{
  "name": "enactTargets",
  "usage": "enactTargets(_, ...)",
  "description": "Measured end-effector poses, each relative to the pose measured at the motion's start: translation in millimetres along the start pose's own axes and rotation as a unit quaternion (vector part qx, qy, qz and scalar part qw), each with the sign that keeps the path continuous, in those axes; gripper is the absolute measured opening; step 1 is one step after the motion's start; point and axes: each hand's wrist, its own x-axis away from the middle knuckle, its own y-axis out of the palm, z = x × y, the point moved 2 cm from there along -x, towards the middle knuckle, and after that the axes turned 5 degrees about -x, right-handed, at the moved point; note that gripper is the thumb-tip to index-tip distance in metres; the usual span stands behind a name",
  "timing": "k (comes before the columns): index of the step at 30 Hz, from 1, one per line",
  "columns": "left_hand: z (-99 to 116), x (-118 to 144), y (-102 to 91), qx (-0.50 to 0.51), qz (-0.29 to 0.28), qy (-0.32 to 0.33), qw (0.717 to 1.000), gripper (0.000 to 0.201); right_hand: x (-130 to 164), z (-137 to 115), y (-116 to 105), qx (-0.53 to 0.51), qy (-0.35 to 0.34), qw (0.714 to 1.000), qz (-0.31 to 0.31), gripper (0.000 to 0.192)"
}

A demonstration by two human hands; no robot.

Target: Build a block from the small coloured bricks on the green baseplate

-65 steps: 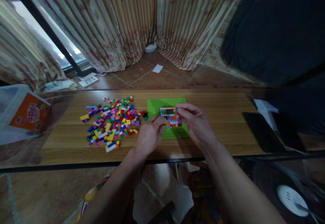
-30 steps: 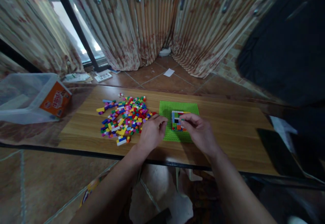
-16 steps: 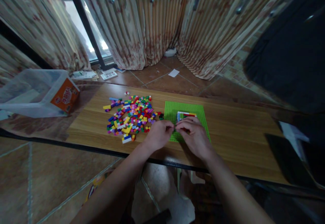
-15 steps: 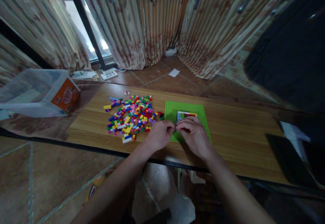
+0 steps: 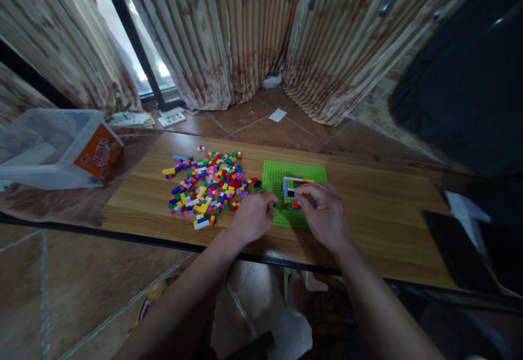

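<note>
Wooden table, smooth grain, long plank top. On it a flat studded green baseplate, square; left of it a loose brick pile, small hard glossy plastic blocks, mixed colours. On the baseplate stands a small multicoloured brick frame, hollow centre. Step judged: bricks being seated on the frame's near edge. Right hand curled, fingertips pinching the frame's near side. Left hand loosely closed at the baseplate's left edge; contents cannot be told. Next press likely needs stud alignment, steady baseplate.
</note>
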Motion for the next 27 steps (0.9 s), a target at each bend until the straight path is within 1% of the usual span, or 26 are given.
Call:
enactTargets(5,6.3,-0.3,-0.4,-0.067,-0.015,-0.001,0.998,0.020,0.1,-1.0,-0.5,0.001,0.004,1.000,-0.005,0.015)
enactTargets(9,10.4,-0.5,-1.4,-0.076,-0.028,-0.001,0.997,0.016,-0.4,1.2,-2.8,-0.001,0.007,1.000,0.000,0.014)
enactTargets(13,12.3,-1.6,-3.5,-0.056,0.001,-0.006,0.998,0.013,-0.9,2.4,-5.5,0.001,0.018,1.000,0.004,0.016)
enactTargets(16,12.8,-3.8,-2.2,-0.022,0.015,-0.011,1.000,0.009,-0.5,1.6,-6.2,0.003,0.023,1.000,0.005,0.016)
enactTargets(21,13.5,-7.9,4.6,0.034,0.020,0.008,0.999,0.011,0.2,0.4,-6.5,-0.003,0.025,1.000,0.003,0.017)
enactTargets(27,13.6,-9.8,8.2,0.039,0.025,-0.008,0.999,0.006,0.4,1.1,-7.7,-0.001,0.030,1.000,0.000,0.018)
